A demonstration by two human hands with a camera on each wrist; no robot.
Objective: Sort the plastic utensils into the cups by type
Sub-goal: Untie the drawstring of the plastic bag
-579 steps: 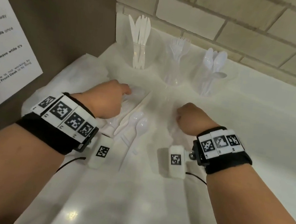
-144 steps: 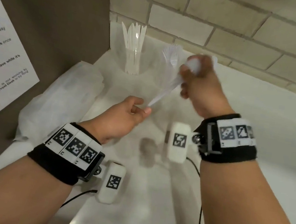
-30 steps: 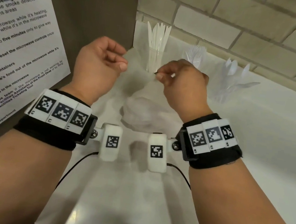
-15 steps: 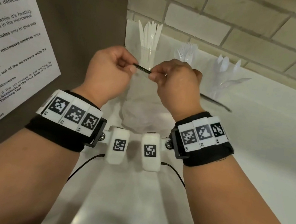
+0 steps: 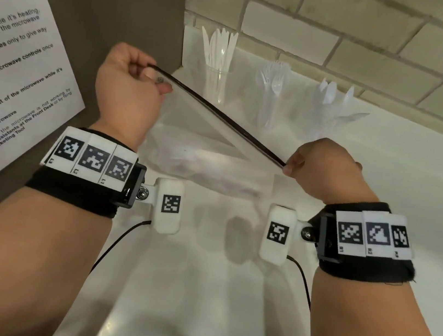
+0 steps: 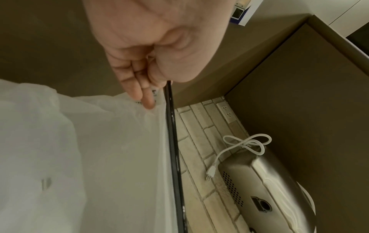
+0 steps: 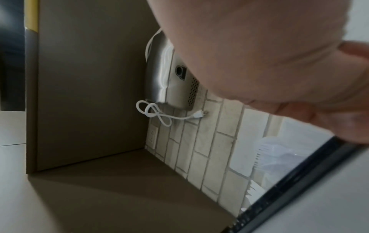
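- Leftmost, the left hand [image 5: 128, 90] is raised and curled, its thumb and fingers pinching one end of the dark zip strip [image 5: 216, 115] that edges a clear plastic bag [image 5: 201, 141]; the left wrist view shows the bag film hanging below those fingers [image 6: 143, 94].
- Held high at this end and low at the other, the zip strip runs taut and slanted between the two hands, which I judge keeps the bag mouth straight so it can be sealed or folded away.
- Beyond the left hand, near the wall, stands the knife cup [image 5: 216, 86], blades up, so that type reads as sorted.
- Between the hands and further back stands the fork cup [image 5: 270, 103], tines up.
- Just beyond the right hand stands the spoon cup [image 5: 328, 117], one spoon leaning out to the right.
- No loose utensils show on the table [image 5: 415, 173] near either hand, so the sorting looks done and the bag is the leftover.
- Rightmost, the right hand [image 5: 326, 169] is lower and closed, pinching the other end of the zip strip; its wrist view is blurred, so the fingertip contact itself is unclear.
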